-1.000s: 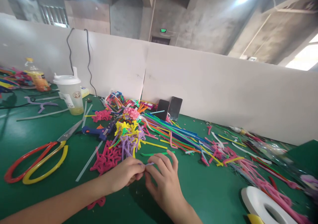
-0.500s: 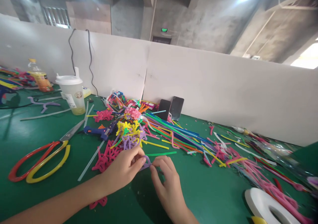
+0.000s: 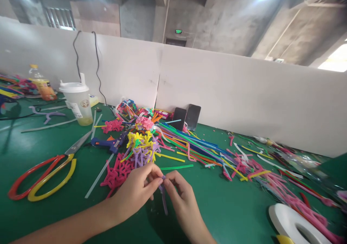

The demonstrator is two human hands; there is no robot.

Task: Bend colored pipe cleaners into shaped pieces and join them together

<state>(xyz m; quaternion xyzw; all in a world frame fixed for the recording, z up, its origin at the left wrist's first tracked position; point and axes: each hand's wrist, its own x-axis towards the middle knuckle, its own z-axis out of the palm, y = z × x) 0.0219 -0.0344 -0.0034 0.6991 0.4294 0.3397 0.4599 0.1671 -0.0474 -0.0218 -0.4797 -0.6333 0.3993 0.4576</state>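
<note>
Between my two hands is a purple pipe cleaner point(image 3: 164, 200), with one free end hanging down toward the table. My left hand point(image 3: 143, 186) pinches it between thumb and fingers. From the other side my right hand point(image 3: 181, 197) pinches the same piece, fingertips almost touching the left ones. The part inside the fingers is hidden. Just beyond my left hand lie purple bent pipe-cleaner shapes point(image 3: 143, 155) and yellow ones point(image 3: 139, 140). A pile of pink star shapes point(image 3: 116, 173) sits left of them, partly behind my left hand.
Red-and-yellow-handled scissors point(image 3: 51, 179) lie at left, near a lidded cup point(image 3: 78, 105) and a blue glue gun point(image 3: 111, 143). Loose coloured pipe cleaners point(image 3: 195, 146) spread to the right. Two phones point(image 3: 193, 117) lean by the white partition point(image 3: 244, 92). A white tape roll point(image 3: 287, 222) is front right.
The purple pipe cleaner showed as a loop between my hands; now an end hangs downward. My fingertips have drawn closer together.
</note>
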